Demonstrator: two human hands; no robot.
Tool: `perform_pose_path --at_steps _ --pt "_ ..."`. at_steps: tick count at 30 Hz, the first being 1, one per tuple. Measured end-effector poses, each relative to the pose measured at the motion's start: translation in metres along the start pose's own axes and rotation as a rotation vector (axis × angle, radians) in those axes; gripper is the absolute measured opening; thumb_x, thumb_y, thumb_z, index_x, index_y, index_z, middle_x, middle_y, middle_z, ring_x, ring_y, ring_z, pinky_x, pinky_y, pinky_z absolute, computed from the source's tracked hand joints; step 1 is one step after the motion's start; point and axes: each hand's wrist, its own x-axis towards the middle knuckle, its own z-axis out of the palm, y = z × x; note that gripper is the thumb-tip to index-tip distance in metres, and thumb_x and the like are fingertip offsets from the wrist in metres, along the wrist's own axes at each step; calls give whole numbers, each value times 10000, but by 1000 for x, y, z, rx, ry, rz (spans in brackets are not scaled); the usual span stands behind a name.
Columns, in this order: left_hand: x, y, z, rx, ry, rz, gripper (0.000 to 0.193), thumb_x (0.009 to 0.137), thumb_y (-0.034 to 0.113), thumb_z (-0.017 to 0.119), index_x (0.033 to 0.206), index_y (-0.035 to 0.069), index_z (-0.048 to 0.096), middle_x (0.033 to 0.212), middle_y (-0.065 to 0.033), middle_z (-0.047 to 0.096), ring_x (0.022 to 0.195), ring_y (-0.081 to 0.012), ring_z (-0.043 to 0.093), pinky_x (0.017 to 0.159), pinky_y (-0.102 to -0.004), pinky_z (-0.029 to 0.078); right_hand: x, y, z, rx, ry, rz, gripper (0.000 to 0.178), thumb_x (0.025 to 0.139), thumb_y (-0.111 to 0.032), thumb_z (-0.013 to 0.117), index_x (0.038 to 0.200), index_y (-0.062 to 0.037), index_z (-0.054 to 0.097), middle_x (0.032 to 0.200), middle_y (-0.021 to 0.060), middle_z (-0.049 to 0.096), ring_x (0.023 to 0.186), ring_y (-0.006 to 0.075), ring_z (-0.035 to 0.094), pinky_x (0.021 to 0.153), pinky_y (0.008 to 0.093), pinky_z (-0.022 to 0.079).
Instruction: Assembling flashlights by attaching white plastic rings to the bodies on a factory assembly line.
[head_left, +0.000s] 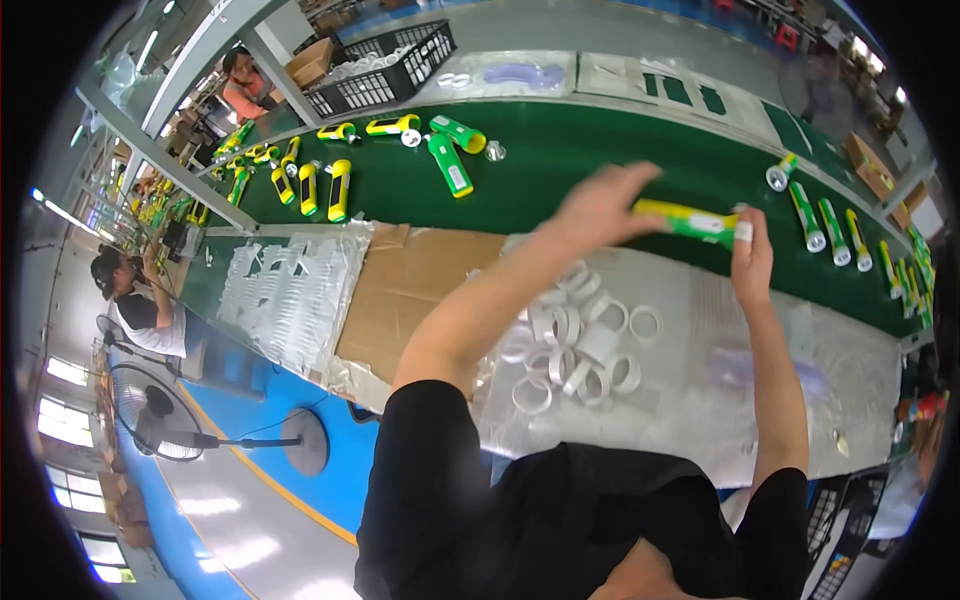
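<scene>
My right hand (752, 262) is closed on one end of a green and yellow flashlight (690, 220), held level over the green conveyor belt. A white band-like piece (743, 231) shows at that end, beside my fingers. At the flashlight's yellow end is my left hand (608, 208), smeared by motion, its fingers stretched out and apart above the body; whether the thumb touches it I cannot tell. Below my hands, a loose pile of white rings (565, 345) lies on the plastic-covered worktable (680, 400).
Several flashlights (340, 190) lie on the belt (540, 180) to the left, and more with lamp heads (806, 218) to the right. Cardboard (395, 290) and clear plastic pieces (290, 290) cover the table's left. Beyond the belt stands a black crate (385, 70). Two people are at the left.
</scene>
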Motion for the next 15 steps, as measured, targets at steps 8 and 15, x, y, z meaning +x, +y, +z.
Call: perform_pose_path --at_steps 8,15 --pt "-68 -223 -87 690 -89 -1012 655 805 537 677 1387 334 459 1222 -217 529 1039 -356 596 853 -448 529 58 156 1 -617 49 258 406 926 -281 586 1273 -96 485 1188 201 605 1044 396 603 876 459 490" --pt "-68 -157 -51 200 335 -611 532 864 256 655 1364 177 494 828 -130 665 792 -279 660 721 -390 527 26 18 11 -135 -190 -4 199 931 -113 583 1111 -34 609 1015 127 658 934 268 645 829 341 510"
